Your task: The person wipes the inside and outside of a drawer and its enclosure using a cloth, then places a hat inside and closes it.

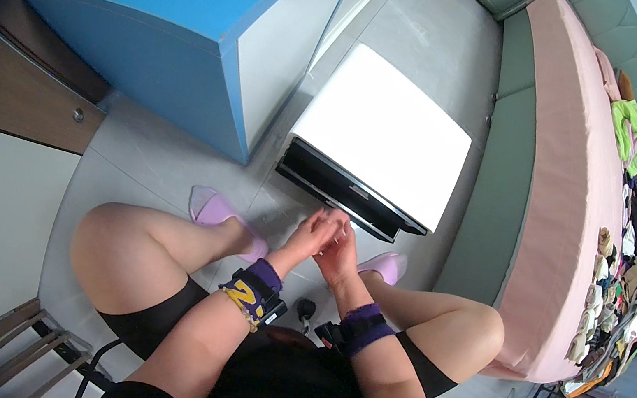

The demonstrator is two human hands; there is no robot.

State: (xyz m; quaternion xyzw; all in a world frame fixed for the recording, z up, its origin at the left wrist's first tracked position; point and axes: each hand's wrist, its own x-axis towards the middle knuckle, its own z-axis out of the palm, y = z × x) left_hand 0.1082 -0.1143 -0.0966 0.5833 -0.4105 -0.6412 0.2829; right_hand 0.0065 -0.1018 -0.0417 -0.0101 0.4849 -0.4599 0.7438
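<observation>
My left hand (311,235) and my right hand (340,260) meet in front of a low white cabinet (384,133). Their fingers are bent towards each other and blurred. Small whitish spots show between them, but whether these are a held thing or fingernails I cannot tell. Just beyond my fingertips is the cabinet's black front, where a drawer (321,184) with a small metal handle stands partly pulled out. The drawer's inside is dark. Each of my wrists wears a purple band with a black strapped device.
A blue and white cabinet (245,72) stands at the left. Along the right runs a bed with a pink sheet (557,193), bearing rolled and piled clothes (613,308). My feet wear lilac slippers (217,208) on grey floor tiles. A wooden-slatted rack (29,350) is at lower left.
</observation>
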